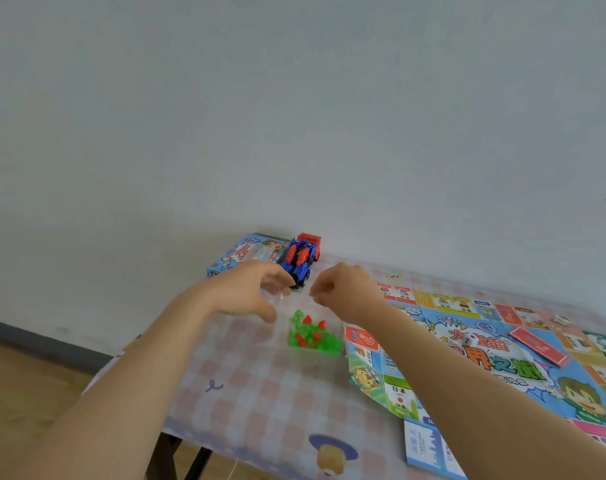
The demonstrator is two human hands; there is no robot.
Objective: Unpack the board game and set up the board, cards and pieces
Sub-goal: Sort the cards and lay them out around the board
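Table under pink-checked plastic cloth, lower frame. Colourful paper game board right; green and red plastic pieces centre; blue cardboard game box, blue-red toy truck behind.

Before me a blue and red toy truck stands at the far end of the checked-cloth counter, close to the pale wall.

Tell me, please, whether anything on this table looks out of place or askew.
Three things stand out. A blue and red toy truck sits by the game box near the wall and hardly looks like a game piece. The red card deck lies skewed on the board. The green and red pieces are heaped off the board.
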